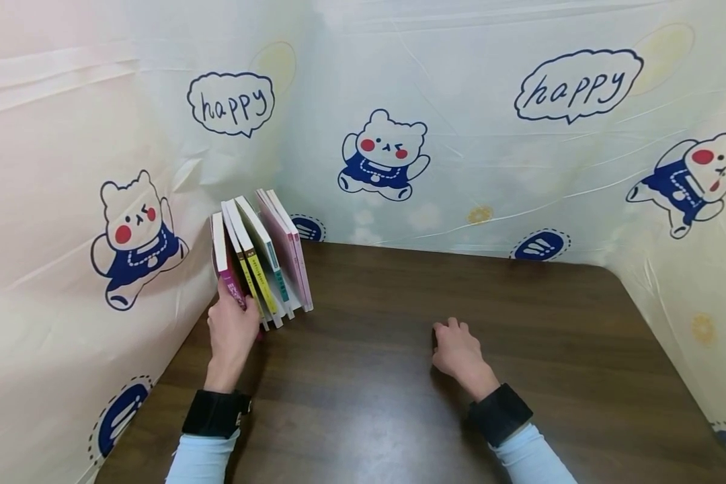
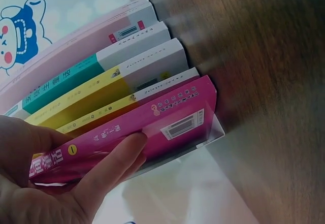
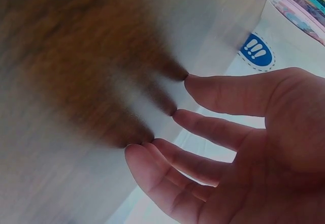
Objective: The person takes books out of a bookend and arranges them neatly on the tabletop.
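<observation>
My left hand grips a magenta-spined book between thumb and fingers, at the left end of a row of upright books. Beside it stand two books with yellow and white spines, the thicker yellow book among them. A teal-and-white book follows, then pink books at the right end. The books lean slightly and their lower ends meet the tabletop. Out on the table, my right hand holds nothing; in the right wrist view its loosely bent fingertips touch the wood.
A dark brown wooden table lies beneath both hands. Pale cloth printed with bears and "happy" bubbles hangs behind and along both sides, close to the books on the left.
</observation>
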The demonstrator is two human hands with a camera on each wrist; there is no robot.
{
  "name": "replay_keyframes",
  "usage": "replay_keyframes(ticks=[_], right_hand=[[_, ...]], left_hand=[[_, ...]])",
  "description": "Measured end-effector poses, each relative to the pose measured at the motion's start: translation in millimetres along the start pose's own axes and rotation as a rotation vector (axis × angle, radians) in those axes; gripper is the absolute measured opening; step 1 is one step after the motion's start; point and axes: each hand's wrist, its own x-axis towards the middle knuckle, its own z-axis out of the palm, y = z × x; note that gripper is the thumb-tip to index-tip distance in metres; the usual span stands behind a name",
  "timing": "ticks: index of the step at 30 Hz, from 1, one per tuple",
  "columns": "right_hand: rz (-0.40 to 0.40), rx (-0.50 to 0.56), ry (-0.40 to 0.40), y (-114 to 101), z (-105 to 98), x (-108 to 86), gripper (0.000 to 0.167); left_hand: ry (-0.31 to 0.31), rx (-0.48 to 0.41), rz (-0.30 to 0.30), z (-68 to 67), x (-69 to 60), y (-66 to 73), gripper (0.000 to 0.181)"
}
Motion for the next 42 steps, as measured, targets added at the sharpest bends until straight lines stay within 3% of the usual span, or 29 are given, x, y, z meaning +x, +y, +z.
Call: replay_keyframes(ticks=[6, 14, 26, 42], right_hand=[[0.002, 0.001, -0.002, 0.8, 0.0, 0.9, 0.048], [-0.022, -0.005, 0.004, 3.0, 1.2, 2.0, 0.047], [-0.016, -0.005, 0.008, 0.7, 1.3, 1.3, 0.047], [-0.007, -0.001, 0.011, 2.4, 2.7, 2.4, 0.048]], left_hand=[[0.001, 0.000, 0.024, -1.7, -8.4, 1.7, 0.066], [0.051, 0.026, 0.069, -1.5, -20.6, 2.8, 0.064], [0.032, 0.012, 0.007, -1.1, -13.1, -4.3, 0.063], [0.045, 0.001, 0.010, 0.1, -14.5, -3.8, 0.057]])
